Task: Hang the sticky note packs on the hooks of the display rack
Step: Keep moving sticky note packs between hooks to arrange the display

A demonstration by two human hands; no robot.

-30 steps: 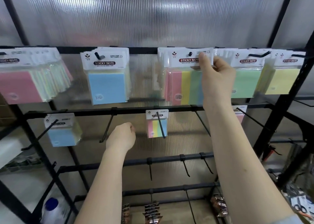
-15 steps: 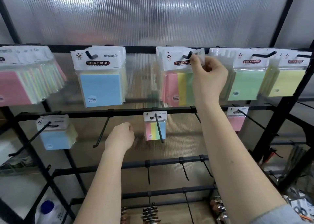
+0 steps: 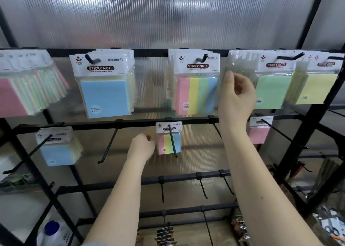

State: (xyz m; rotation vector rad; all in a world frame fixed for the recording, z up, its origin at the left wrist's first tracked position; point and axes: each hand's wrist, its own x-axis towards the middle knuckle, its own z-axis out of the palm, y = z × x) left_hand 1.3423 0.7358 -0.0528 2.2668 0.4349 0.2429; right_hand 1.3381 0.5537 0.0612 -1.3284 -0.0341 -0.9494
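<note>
A black display rack (image 3: 141, 123) carries sticky note packs on hooks. On the top bar hang a pink stack (image 3: 13, 96), a blue stack (image 3: 104, 94), a four-colour striped stack (image 3: 196, 94), a green stack (image 3: 272, 90) and a yellow stack (image 3: 317, 88). The striped stack sits on its hook (image 3: 201, 58). My right hand (image 3: 237, 96) hovers just right of the striped stack, fingers loosely curled, holding nothing. My left hand (image 3: 141, 146) is a loose fist below, beside a small striped pack (image 3: 169, 139) on the middle bar.
The middle bar also holds a small blue pack (image 3: 57, 148), a small pink pack (image 3: 259, 131) and bare hooks (image 3: 110, 144). Lower bars carry bare short hooks (image 3: 202, 187). A blue-capped bottle (image 3: 50, 232) stands at the bottom left. Clutter lies at the bottom right.
My right hand let go of the striped pack's header at the top hook and dropped down to the right. The left hand stayed put.
</note>
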